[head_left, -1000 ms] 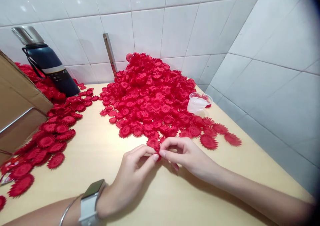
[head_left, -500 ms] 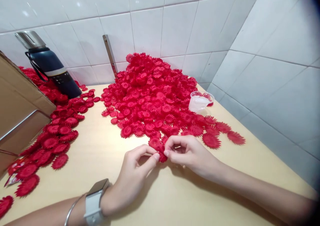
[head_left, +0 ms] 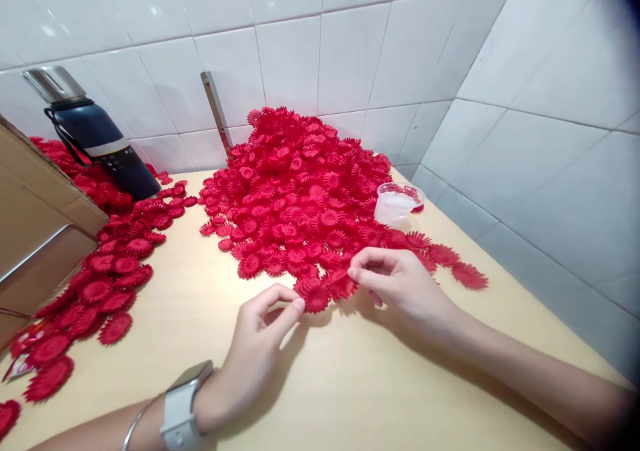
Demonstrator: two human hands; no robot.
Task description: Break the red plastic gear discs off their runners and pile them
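My left hand (head_left: 264, 334) pinches the left edge of a round red fabric flower (head_left: 316, 296) with a fringed rim, thumb and index finger closed on it. My right hand (head_left: 403, 286) is closed in a pinch on another red flower (head_left: 342, 284) just beside the first, and its lower fingers are curled under the palm. The two flowers lie close together or overlap; whether they are joined I cannot tell. Both hands are at the front edge of a large heap of similar red flowers (head_left: 290, 191).
A clear plastic cup (head_left: 393, 206) stands at the heap's right side. On the left are a dark blue bottle (head_left: 110, 141), a cardboard box (head_left: 45, 191) and a trail of red flowers (head_left: 100, 288). A metal strip (head_left: 215, 111) leans on the tiled wall (head_left: 287, 58).
My hands have moved apart: the right went up and to the right, the left slightly left. The flower pieces that were bunched between the fingertips now show as two spread flowers.
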